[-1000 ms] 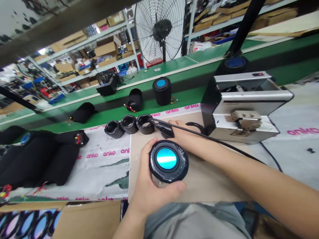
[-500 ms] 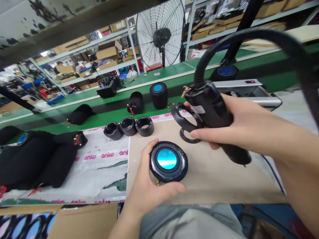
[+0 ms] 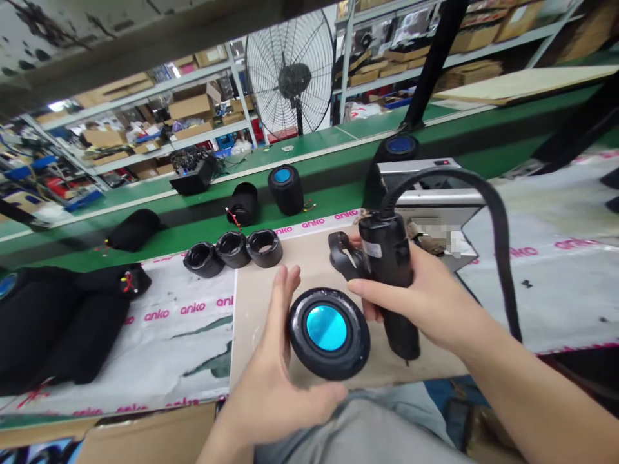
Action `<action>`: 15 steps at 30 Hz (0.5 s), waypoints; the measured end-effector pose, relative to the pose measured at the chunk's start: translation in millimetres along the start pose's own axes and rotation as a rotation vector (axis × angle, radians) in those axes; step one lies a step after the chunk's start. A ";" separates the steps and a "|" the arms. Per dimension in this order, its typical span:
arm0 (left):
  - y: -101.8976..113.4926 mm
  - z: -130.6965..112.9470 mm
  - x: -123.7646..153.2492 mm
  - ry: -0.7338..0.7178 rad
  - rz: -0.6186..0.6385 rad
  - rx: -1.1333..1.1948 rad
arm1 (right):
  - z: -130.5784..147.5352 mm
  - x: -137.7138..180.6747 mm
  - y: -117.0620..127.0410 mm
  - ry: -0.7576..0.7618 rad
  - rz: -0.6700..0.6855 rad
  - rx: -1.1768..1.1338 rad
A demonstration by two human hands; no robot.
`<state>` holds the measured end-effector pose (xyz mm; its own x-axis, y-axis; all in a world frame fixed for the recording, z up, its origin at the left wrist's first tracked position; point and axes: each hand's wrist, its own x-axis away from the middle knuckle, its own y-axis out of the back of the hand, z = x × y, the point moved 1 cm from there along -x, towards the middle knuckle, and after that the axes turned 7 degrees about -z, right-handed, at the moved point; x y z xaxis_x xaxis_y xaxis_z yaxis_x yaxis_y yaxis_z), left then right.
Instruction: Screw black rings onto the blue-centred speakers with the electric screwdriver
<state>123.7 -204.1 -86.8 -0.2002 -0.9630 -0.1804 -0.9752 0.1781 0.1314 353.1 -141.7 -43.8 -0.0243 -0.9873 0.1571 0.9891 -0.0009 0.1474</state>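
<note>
A round black speaker (image 3: 299, 328) with a shiny blue centre stands on the beige board (image 3: 258, 290), blue face up. Beside its left and near side, my left hand (image 3: 275, 380) is open, thumb and fingers apart; whether it touches the rim I cannot tell. My right hand (image 3: 430, 290) is wrapped round a black corded electric screwdriver (image 3: 387, 241), its thin tip pointing down. Black ring parts (image 3: 344, 258) sit at the fingers of that same hand, partly hidden by the tool. Three black collars (image 3: 265, 250) stand in a row beyond my left hand.
Black fabric-covered cylinders (image 3: 58, 322) with wires lie at the left. Others, one a blue-topped cylinder (image 3: 286, 193), stand on the green bench at the back. A grey metal housing (image 3: 435, 169) is beyond the screwdriver. A cardboard box (image 3: 149, 438) is at the near left.
My right hand has lowered the screwdriver and ring parts toward the board. My left hand's fingers have opened away from the speaker. The view has shifted to the right.
</note>
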 end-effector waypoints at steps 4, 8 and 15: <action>11.3 -9.4 -15.8 0.088 0.128 0.014 | 1.8 0.8 0.8 0.026 0.002 0.015; 14.0 -20.6 -37.8 0.025 0.191 -0.081 | 0.8 7.2 4.4 0.061 -0.041 0.067; -14.5 -11.2 -42.7 -0.252 -0.019 -0.258 | -4.7 11.0 15.5 0.023 -0.090 0.106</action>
<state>147.4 -167.9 -70.1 -0.2308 -0.8798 -0.4155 -0.9293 0.0728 0.3621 368.9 -153.3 -44.3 -0.1073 -0.9874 0.1167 0.9623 -0.0736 0.2620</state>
